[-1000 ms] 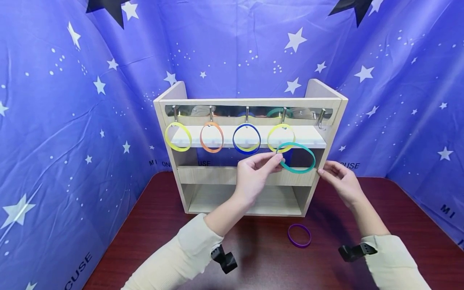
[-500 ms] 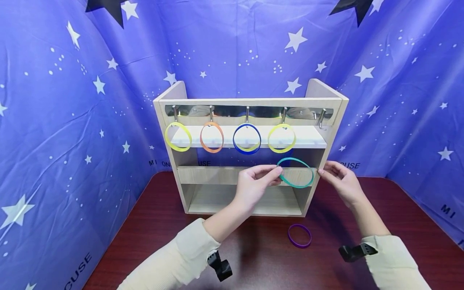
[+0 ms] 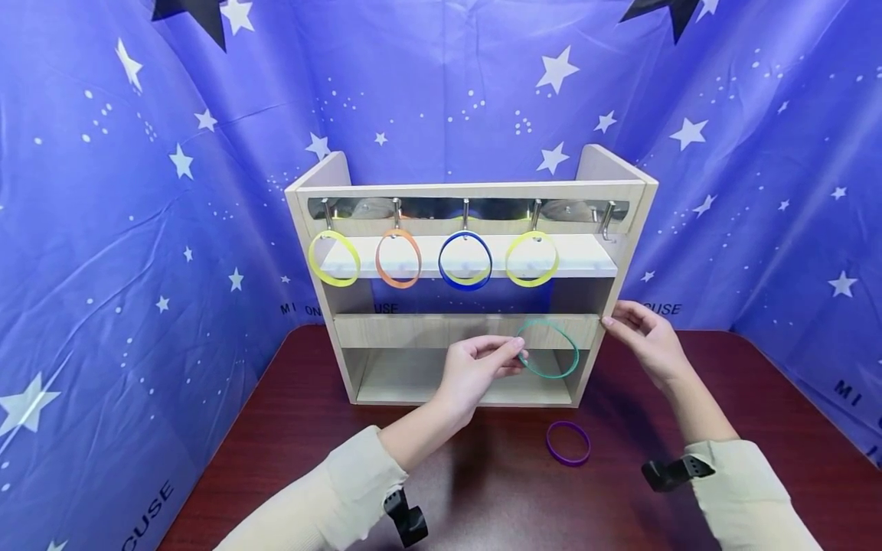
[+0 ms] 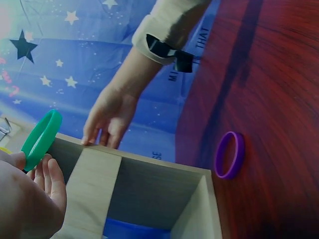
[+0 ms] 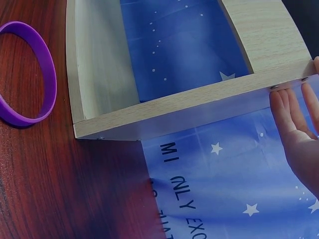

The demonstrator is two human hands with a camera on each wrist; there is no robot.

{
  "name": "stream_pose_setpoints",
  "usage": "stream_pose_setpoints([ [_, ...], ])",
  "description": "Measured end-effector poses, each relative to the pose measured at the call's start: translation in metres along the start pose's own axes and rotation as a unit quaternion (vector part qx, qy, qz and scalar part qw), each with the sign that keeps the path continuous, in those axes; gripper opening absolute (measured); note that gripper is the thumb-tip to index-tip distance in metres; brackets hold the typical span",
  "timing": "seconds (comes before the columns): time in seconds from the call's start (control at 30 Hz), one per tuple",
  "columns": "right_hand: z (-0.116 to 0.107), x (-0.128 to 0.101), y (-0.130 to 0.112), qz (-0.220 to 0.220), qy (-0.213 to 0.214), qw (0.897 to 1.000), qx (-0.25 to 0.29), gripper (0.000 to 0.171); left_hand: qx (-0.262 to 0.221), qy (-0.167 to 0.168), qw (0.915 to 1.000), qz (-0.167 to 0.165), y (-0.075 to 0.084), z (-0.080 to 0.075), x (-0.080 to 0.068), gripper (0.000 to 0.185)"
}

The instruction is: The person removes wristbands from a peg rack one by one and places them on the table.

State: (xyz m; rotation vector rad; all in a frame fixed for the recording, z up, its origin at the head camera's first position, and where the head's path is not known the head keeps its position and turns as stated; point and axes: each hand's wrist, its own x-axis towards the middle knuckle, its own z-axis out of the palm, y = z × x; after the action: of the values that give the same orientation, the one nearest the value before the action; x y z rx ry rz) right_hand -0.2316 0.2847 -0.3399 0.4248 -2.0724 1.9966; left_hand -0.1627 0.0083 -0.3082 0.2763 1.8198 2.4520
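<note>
Left hand [image 3: 478, 367] is pinching the green band [image 3: 547, 349] by its edge, out in front of the wooden rack [image 3: 468, 330]. Right hand [image 3: 644, 344] has loose fingers touching the rack's right side edge. Purple band [image 3: 568, 443] sits on the table [image 3: 723, 398], well apart.

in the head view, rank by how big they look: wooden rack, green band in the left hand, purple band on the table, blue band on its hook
1. wooden rack, by far the largest.
2. green band, pinched by the left hand.
3. blue band and purple band: too close to rank; the purple one lies flat and nearer the camera.
</note>
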Motion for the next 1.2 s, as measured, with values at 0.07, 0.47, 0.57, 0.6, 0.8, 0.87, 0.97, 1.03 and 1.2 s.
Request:
stream_pose_setpoints([
  [0.07, 0.001, 0.0, 0.0, -0.004, -0.001, 1.0, 0.005, 0.029, 0.005, 0.0, 1.0, -0.007, -0.004, -0.002, 0.0, 0.027],
  [0.47, 0.001, 0.0, 0.0, -0.006, 0.005, 1.0, 0.003, 0.028, 0.021, 0.005, 0.9969, -0.075, -0.022, -0.01, -0.006, 0.025],
  [0.57, 0.0, 0.0, 0.0, 0.001, 0.006, 1.0, -0.003, 0.028, 0.018, 0.01, 0.9965, -0.081, -0.026, -0.012, -0.006, 0.025],
  [0.6, 0.0, 0.0, 0.0, 0.003, 0.006, 1.0, -0.006, 0.028, 0.018, 0.011, 0.9964, -0.082, -0.027, -0.013, -0.006, 0.025],
  [0.8, 0.0, -0.001, -0.001, 0.0, 0.004, 1.0, -0.011, 0.028, 0.021, 0.015, 0.9956, -0.091, -0.031, -0.016, -0.007, 0.026],
  [0.87, 0.0, 0.0, -0.001, -0.001, 0.004, 1.0, -0.011, 0.028, 0.022, 0.017, 0.995, -0.096, -0.032, -0.018, -0.008, 0.026],
  [0.97, 0.0, 0.0, -0.001, -0.001, 0.005, 1.0, -0.016, 0.028, 0.02, 0.017, 0.994, -0.106, -0.034, -0.02, -0.008, 0.027],
  [1.03, 0.0, 0.0, -0.001, -0.001, 0.006, 1.0, -0.019, 0.028, 0.02, 0.016, 0.9933, -0.113, -0.037, -0.021, -0.008, 0.027],
  [1.2, 0.0, -0.002, -0.001, 0.002, 0.003, 1.0, -0.017, 0.028, 0.024, 0.019, 0.9918, -0.124, -0.044, -0.026, -0.009, 0.027],
])
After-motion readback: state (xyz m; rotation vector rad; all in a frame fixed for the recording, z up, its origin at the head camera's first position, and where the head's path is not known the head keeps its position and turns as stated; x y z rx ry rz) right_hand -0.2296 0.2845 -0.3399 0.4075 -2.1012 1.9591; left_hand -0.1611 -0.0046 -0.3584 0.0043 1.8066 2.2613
